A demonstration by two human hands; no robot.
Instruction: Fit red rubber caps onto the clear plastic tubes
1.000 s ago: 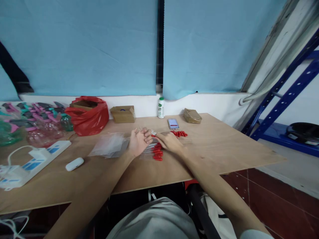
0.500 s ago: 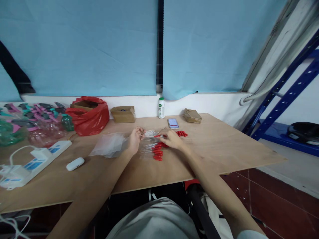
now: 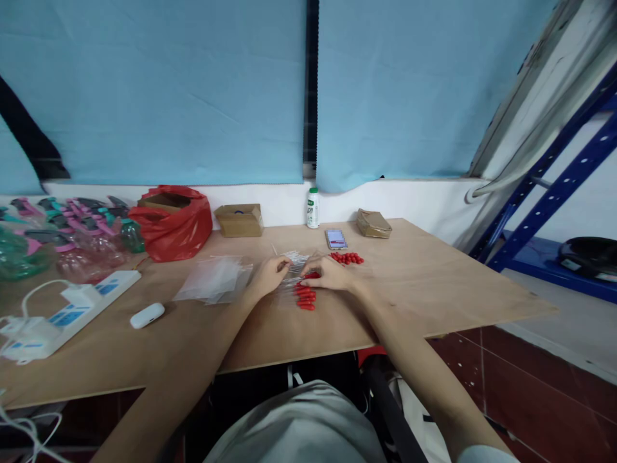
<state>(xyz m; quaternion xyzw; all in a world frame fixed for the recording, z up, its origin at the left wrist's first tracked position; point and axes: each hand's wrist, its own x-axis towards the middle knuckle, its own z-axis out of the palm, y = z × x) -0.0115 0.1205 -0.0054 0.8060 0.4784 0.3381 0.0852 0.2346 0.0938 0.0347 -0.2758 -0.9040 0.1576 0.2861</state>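
Both my hands rest on a row of clear droppers with red bulbs point(image 3: 303, 297) lying mid-table. My left hand point(image 3: 270, 275) has its fingers curled onto the clear tube ends of the droppers. My right hand point(image 3: 326, 273) lies palm down over the red bulb ends, fingers bent; what it pinches is too small to make out. A loose heap of red bulbs point(image 3: 348, 258) lies just right of my right hand. A pile of clear plastic bags point(image 3: 214, 280) lies left of my left hand.
On the wooden table point(image 3: 434, 289): a phone point(image 3: 336, 238), a white bottle point(image 3: 313, 208), two brown boxes point(image 3: 240, 220), a red bag point(image 3: 172, 222), a white power strip point(image 3: 67, 307), a white case point(image 3: 147, 315), and pink and teal items point(image 3: 53, 225) far left. Blue shelving point(image 3: 554, 193) stands right.
My left hand turned from palm-up to fingers down on the dropper tubes. My right hand drew back slightly and settled over the red bulb ends.
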